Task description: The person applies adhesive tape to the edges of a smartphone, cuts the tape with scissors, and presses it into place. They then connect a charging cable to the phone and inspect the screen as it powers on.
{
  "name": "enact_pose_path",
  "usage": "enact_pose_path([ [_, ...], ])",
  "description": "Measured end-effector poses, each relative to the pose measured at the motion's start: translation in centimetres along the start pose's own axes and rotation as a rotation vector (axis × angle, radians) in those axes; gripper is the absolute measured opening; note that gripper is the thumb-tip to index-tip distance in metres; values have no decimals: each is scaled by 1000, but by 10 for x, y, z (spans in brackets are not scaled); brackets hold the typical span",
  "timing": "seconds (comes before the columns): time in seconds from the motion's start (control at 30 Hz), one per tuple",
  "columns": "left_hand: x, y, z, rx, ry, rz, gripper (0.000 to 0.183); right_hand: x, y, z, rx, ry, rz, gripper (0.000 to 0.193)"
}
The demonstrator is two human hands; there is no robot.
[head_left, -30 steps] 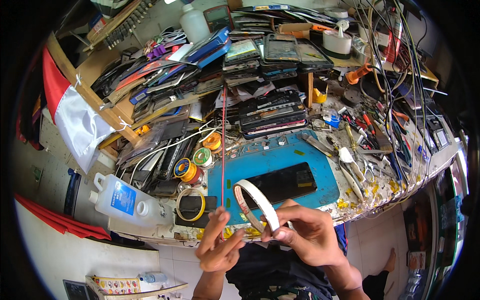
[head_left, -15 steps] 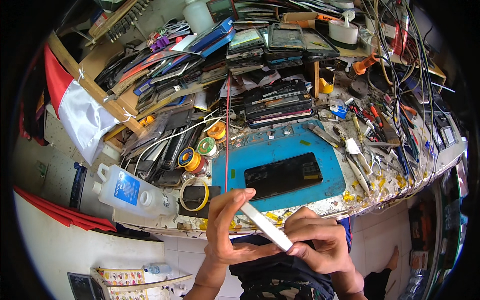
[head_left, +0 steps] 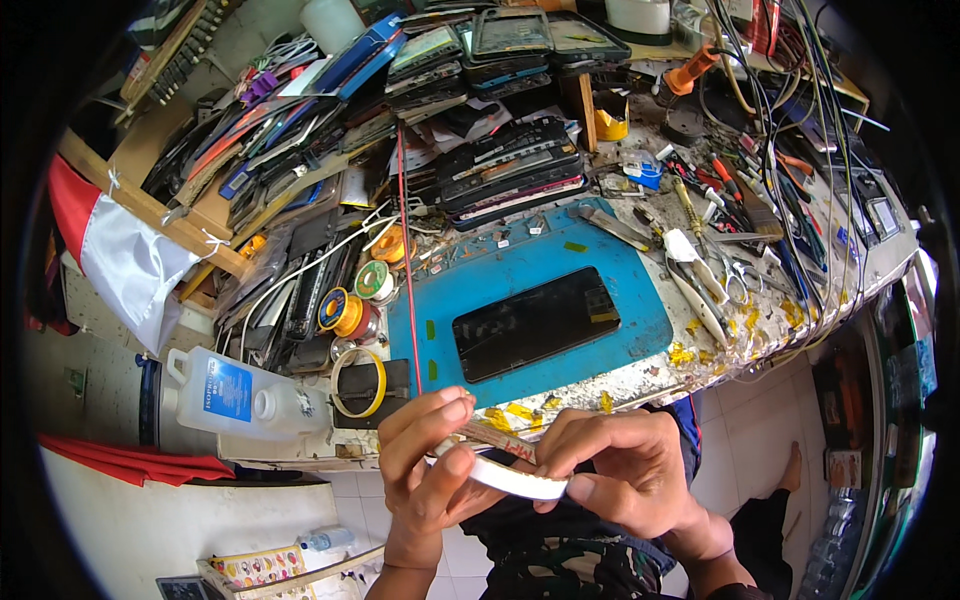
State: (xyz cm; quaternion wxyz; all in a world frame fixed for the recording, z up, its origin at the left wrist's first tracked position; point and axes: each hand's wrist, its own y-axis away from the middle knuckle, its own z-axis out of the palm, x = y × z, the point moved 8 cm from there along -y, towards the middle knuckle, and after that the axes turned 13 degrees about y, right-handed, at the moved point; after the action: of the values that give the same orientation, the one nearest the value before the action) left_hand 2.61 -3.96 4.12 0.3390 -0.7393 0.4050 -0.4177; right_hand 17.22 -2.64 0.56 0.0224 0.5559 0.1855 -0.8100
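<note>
Head view: right hand [head_left: 632, 475] holds tape roll [head_left: 508, 478]; contents of jug [head_left: 240, 400] unclear.

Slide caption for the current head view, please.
Left hand and right hand hold a white tape roll; beyond, a black phone lies on a blue mat.

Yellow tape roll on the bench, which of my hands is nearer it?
Left. Your left hand is below and right of the yellow tape roll in the picture; your right hand is much farther right.
</note>
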Motion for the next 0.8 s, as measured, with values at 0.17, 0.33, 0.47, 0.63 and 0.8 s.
enact_pose_path([
  [0.17,0,1,2,39,33,30,75,6,2,3,15,-133,68,11],
  [0.33,0,3,1,31,40,2,80,8,1,3,22,-196,77,11],
  [0.47,0,4,-1,40,33,-11,81,10,0,2,38,-207,73,16],
  [0.63,0,2,-1,48,30,9,83,8,-2,4,33,-188,42,19],
  [0.8,-1,4,-1,57,26,4,82,10,-1,2,57,-228,92,16],
])
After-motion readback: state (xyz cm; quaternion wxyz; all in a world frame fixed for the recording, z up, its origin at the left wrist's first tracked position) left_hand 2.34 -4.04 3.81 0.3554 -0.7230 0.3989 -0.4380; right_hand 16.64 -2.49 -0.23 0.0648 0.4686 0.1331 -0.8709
